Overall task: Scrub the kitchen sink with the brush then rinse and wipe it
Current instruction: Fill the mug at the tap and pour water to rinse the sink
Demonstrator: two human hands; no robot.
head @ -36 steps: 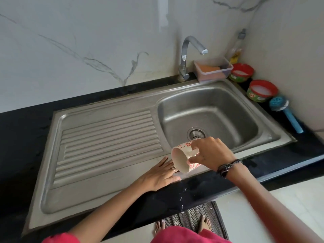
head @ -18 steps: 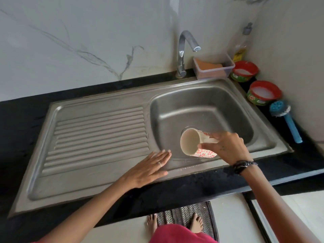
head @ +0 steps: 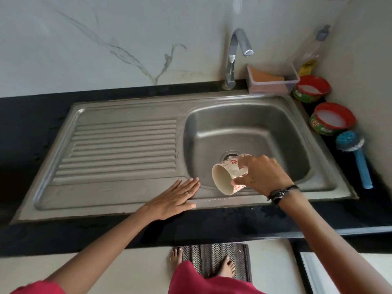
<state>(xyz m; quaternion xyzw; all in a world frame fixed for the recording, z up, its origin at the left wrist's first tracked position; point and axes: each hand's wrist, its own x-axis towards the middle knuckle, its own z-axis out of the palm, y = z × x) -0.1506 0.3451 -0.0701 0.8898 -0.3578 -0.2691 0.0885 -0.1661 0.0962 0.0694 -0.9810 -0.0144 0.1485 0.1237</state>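
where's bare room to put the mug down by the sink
Free: the ribbed drainboard, between the basin and the sink's left rim, beyond the left hand. Crowded: the right counter strip, packed with a box, two tubs and the brush.

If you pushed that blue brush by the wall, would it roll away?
Probably not far. The blue brush lies flat on the black counter, and its wide round head would likely stop rolling. It looks plastic, so probably light and stiff, sliding rather than tipping.

The right hand (head: pixel 263 175) has carried the tipped mug (head: pixel 228 177) from the sink's (head: pixel 244 115) front rim out over the basin, lower centre-right of the frame.
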